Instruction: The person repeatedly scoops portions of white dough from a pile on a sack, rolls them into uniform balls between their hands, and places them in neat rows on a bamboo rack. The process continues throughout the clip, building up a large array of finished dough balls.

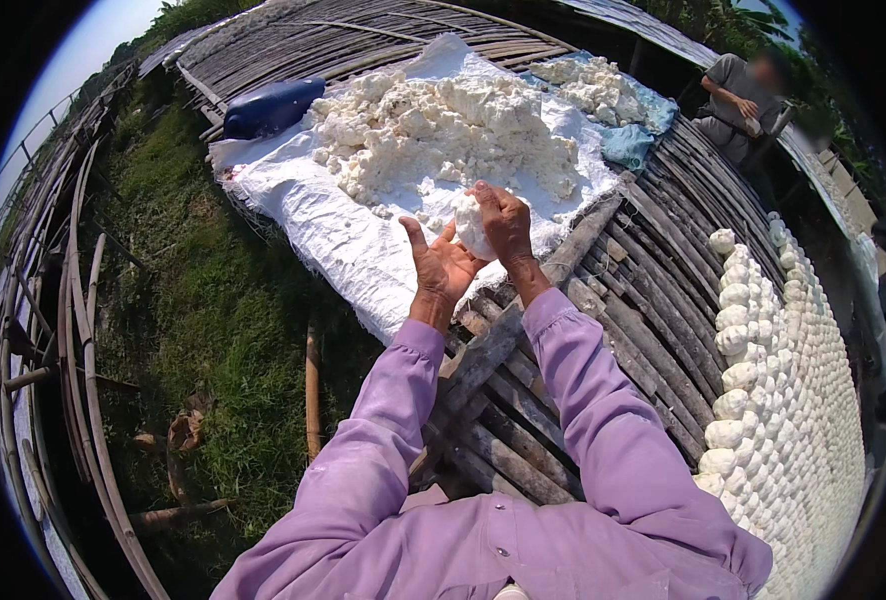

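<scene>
Between my hands is a rounded white lump of dough [471,228], in front of a big crumbly heap of the same off-white dough [433,135]. My right hand [504,225] is closed round its right side, thumb and fingers bent over it. Palm up, my left hand [441,262] lies along the lump's lower left with its thumb and fingers spread; some of its fingertips are hidden by the lump. Under the heap is a white woven sheet [293,220] with frayed edges, spread over a bamboo platform.
A dark blue plastic container [274,107] lies at the sheet's far left. Another dough pile [593,88] rests on a blue sheet [627,148] at far right. Rows of white dough balls [763,400] cover the slats [653,290] to my right. A person [738,105] sits beyond. Grass [203,330] drops away left.
</scene>
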`<state>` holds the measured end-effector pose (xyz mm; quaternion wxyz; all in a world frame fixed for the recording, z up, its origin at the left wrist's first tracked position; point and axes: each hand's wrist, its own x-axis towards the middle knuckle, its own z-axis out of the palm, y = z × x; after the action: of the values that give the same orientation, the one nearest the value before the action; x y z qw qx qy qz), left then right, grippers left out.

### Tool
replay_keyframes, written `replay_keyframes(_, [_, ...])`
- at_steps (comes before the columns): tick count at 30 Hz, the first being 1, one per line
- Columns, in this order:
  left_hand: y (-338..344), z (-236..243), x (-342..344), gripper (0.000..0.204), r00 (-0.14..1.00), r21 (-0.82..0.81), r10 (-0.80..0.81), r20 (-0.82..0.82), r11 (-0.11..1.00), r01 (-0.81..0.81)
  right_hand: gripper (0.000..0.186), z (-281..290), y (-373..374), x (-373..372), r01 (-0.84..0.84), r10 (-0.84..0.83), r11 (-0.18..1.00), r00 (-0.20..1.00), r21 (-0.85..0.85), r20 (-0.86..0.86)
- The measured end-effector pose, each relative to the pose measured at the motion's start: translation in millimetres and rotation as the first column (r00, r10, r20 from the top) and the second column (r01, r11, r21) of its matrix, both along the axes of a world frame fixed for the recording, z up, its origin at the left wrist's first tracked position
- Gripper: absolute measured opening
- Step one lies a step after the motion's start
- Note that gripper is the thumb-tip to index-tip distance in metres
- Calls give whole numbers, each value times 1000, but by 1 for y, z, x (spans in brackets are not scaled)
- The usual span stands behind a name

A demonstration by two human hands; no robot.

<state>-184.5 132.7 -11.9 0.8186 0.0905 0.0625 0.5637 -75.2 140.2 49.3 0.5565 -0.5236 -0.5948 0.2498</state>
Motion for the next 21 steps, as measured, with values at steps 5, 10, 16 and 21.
replay_keyframes(5, [-28, -5, 39, 100, 996, -105, 47, -74, 993, -55, 39, 11, -47, 28, -86, -67, 944, 895, 318, 442])
replay_keyframes(10, [-53, 15, 64, 91, 975, 38, -134, -179, 989, 142, 32, 35, -69, 58, 13, -319, 822, 839, 569, 441])
replay_keyframes(16, [-80, 19, 93, 107, 956, 56, -291, 31, 956, 289, 41, 11, -94, 97, 223, -222, 972, 975, 75, -32])
replay_keyframes(21, [-96, 7, 122, 102, 984, -72, -137, -114, 989, 129, 42, 30, -137, 115, 61, -213, 928, 897, 368, 387])
